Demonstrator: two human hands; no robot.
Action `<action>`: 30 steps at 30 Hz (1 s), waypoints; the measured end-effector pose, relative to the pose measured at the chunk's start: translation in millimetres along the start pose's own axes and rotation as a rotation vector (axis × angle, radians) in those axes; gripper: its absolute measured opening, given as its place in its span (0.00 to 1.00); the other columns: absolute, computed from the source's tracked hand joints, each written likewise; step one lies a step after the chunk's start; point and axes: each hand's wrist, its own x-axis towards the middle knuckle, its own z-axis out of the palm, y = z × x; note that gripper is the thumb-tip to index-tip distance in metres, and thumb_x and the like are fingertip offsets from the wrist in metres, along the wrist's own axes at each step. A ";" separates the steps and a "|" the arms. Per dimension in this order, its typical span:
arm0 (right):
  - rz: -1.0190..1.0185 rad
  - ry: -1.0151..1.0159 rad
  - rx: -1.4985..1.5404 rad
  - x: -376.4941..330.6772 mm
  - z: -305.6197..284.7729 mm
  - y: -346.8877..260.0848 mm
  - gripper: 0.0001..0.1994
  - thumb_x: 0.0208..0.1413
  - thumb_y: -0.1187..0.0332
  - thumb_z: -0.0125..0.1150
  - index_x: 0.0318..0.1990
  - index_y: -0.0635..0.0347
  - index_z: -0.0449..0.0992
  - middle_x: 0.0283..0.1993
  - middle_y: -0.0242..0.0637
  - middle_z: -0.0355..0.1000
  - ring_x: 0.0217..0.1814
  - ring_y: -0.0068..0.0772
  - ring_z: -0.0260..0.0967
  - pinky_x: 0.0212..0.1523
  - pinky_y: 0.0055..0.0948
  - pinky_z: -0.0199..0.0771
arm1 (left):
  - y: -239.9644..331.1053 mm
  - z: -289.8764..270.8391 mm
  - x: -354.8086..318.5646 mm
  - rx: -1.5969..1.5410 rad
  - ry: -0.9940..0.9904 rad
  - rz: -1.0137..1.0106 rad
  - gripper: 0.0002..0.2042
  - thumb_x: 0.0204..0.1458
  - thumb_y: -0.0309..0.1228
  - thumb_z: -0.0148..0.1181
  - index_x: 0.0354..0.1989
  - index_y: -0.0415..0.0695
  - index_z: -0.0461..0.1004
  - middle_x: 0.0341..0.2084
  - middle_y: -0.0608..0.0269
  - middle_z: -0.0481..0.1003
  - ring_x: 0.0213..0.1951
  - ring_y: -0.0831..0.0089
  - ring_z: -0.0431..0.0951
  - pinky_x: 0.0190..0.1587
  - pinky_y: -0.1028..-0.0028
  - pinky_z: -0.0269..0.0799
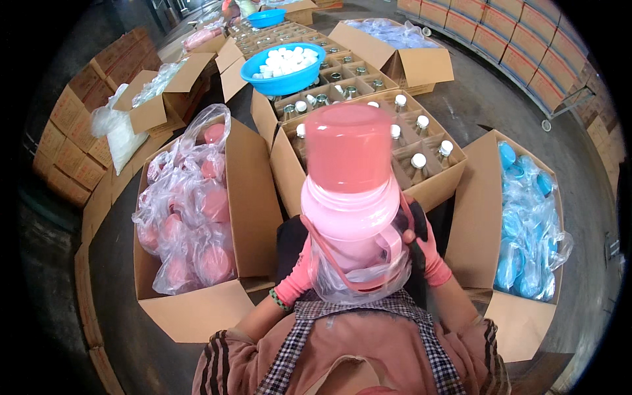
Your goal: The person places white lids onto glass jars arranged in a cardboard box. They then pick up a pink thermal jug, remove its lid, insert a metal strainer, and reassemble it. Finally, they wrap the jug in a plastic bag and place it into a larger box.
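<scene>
A: How are the worker's arms set?
B: Both forearms rise from the lower edge, elbows out, and turn inward. The left hand [301, 270], gloved in pink with a bracelet [278, 300] at its wrist, presses against one side; the right hand [431, 253], also pink-gloved, closes in from the other, its thumb toward the middle.

A: Holding what?
B: One pink jug [349, 203], gripped between the two hands; most of the left fingers are hidden. It stands upright at the worker's lap, topped by one red cup [349, 148], blurred.

A: And the count around it?
B: One side handle [395, 243], near the right thumb; one red strap [325, 251] hanging down the front; one clear bag [355, 289] gathered around the base. Two blue basins show, the nearer [280, 84] heaped with white caps [288, 60] too crowded to count.

A: Where does the jug lie against the rest?
B: Between the hands, just before a bottle box [438, 187]. Five white-capped bottles [419, 171] show to its right. One box [253, 204] of bagged pink containers [215, 203] stands left, one box [477, 210] of bagged blue containers [517, 224] right.
</scene>
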 end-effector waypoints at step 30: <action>-0.369 0.532 -0.845 121.8 -64.7 -159.1 0.24 0.51 0.55 0.49 0.52 0.60 0.61 0.52 0.38 0.60 0.54 0.27 0.56 0.46 0.22 0.61 | 101.8 87.6 29.9 0.249 -0.479 0.318 0.33 0.39 0.43 0.58 0.49 0.33 0.54 0.47 0.42 0.57 0.51 0.51 0.57 0.52 0.63 0.53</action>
